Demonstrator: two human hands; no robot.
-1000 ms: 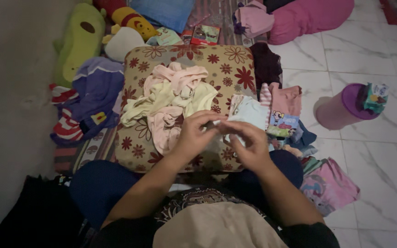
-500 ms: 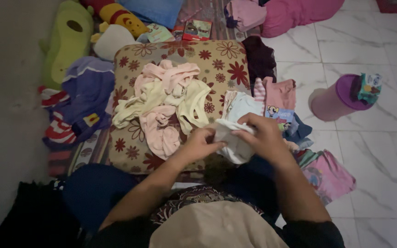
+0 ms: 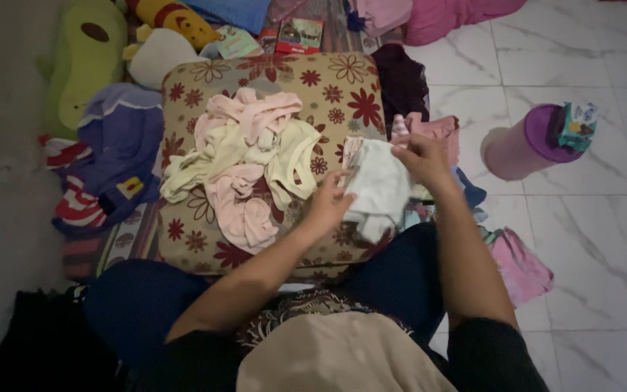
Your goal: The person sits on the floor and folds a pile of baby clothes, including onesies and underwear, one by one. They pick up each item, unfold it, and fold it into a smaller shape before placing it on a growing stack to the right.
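**Two hands on a small white garment at the cushion's right edge**

The person sits on the floor with a flowered cushion (image 3: 270,80) lying across the knees. Both forearms reach forward from the bottom of the view and meet over the cushion's right edge.

The right hand (image 3: 422,156) is raised, wrist bent, its fingers closed in a pinch on the top edge of a small white garment (image 3: 379,189). The cloth hangs from that pinch and drapes down over the cushion's near right corner. The left hand (image 3: 328,203) comes in from the left with the palm turned toward the cloth; its fingers are half curled and press against the garment's left side, the thumb appearing to nip the fabric.

A loose heap of pale pink and yellow baby clothes (image 3: 248,160) covers the middle of the cushion, just left of the left hand. Beyond the cushion's right edge, folded clothes (image 3: 440,127) are stacked on the floor, partly hidden behind the right hand. Farther right on the white tiles stands a pink lidded container (image 3: 524,145) with a small packet (image 3: 575,123) on top. Off the cushion's left edge lie a purple garment (image 3: 121,138) and a green plush toy (image 3: 81,65).
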